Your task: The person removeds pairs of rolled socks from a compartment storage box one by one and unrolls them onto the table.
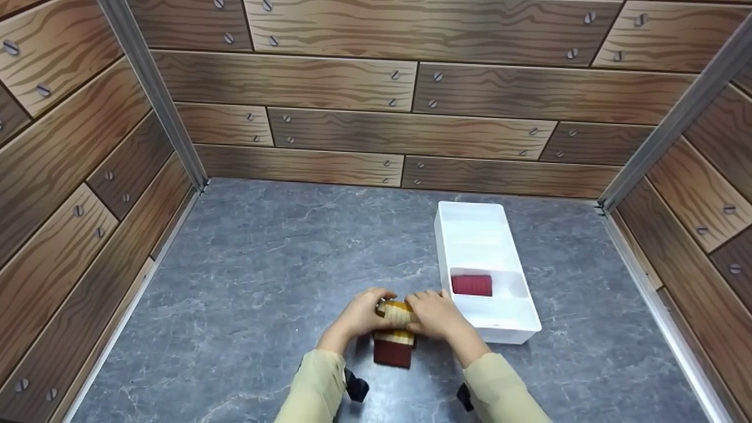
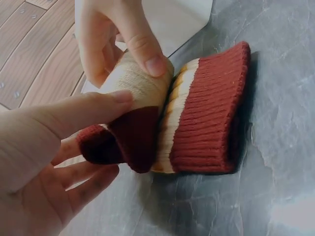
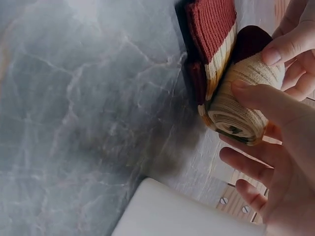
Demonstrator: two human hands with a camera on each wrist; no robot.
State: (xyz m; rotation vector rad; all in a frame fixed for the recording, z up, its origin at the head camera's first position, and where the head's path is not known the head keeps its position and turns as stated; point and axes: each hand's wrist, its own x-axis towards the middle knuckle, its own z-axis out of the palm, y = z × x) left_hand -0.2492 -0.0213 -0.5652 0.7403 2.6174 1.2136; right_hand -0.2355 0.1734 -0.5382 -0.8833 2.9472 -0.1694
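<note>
Both hands hold a striped knit sock roll (image 1: 399, 316), cream with mustard and dark red parts. Its dark red ribbed cuff (image 2: 209, 115) lies unrolled on the grey floor, on the side toward the person. At the roll's left end, my left hand (image 1: 361, 312) grips with the thumb on top and fingers underneath. My right hand (image 1: 436, 314) has its thumb on the cream knit (image 3: 253, 73) and its fingers around the far side. A spiral of wound layers shows at the roll's right end in the right wrist view.
To the right stands a long white divided box (image 1: 443, 241), close beside the right hand. One compartment contains a dark red ribbed bundle (image 1: 473, 285). Wood-patterned walls (image 1: 329, 129) enclose the grey marbled surface (image 1: 282, 247) at the back and both sides.
</note>
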